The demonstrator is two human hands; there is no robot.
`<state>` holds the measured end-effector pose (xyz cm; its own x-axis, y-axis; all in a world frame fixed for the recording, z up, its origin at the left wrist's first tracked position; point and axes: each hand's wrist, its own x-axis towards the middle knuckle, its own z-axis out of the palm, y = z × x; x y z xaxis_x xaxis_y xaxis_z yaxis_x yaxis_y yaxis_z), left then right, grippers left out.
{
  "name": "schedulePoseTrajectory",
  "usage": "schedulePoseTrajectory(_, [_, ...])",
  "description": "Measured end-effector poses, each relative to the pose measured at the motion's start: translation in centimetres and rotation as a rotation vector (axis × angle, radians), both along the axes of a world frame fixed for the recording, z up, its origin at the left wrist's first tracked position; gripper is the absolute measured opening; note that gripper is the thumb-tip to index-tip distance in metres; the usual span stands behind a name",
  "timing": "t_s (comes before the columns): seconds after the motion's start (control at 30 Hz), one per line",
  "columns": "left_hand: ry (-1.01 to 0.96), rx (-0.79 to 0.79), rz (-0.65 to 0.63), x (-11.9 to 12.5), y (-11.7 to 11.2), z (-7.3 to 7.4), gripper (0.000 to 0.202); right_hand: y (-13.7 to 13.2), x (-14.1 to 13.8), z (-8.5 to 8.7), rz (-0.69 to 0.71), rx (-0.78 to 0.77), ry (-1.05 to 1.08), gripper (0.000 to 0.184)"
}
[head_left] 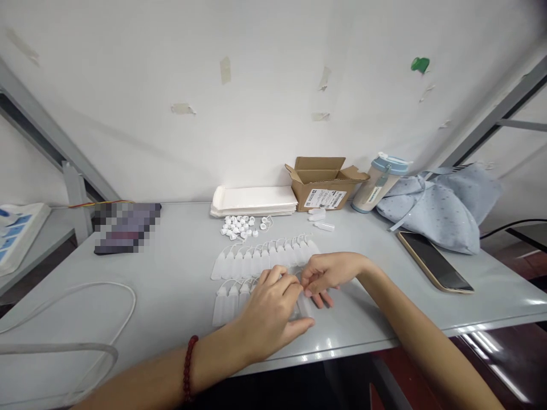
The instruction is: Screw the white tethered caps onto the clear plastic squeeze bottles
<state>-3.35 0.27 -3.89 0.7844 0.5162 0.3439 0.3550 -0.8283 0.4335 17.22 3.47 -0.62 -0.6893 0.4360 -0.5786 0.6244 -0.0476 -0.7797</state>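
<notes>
Small translucent plastic bottles with white looped cords lie side by side in a back row (250, 265) and a front row (225, 307). My left hand (271, 307), palm down, covers part of the front row. Its fingers and thumb bend around a clear plastic bottle (304, 307) at the row's right end. My right hand (331, 276) meets it at the bottle's upper end, thumb and fingers pinched together; what sits between those fingertips is hidden. White caps (239, 226) are heaped behind the rows. Two loose bottles (323, 226) lie before the carton.
Along the wall stand a stack of white envelopes (256, 199), an open cardboard box (325, 191) and a tumbler (378, 185). A blue cloth bag (440, 208) and a phone (436, 262) lie at right. A cable (128, 307) and blurred-out item (128, 228) are at left.
</notes>
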Motion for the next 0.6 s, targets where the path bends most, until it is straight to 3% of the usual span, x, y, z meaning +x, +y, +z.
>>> schedulePoseTrajectory(0.6, [0.17,0.117,0.023,-0.51,0.39,0.34,0.036,0.06,-0.12,-0.67,-0.089,-0.021,0.054,0.024])
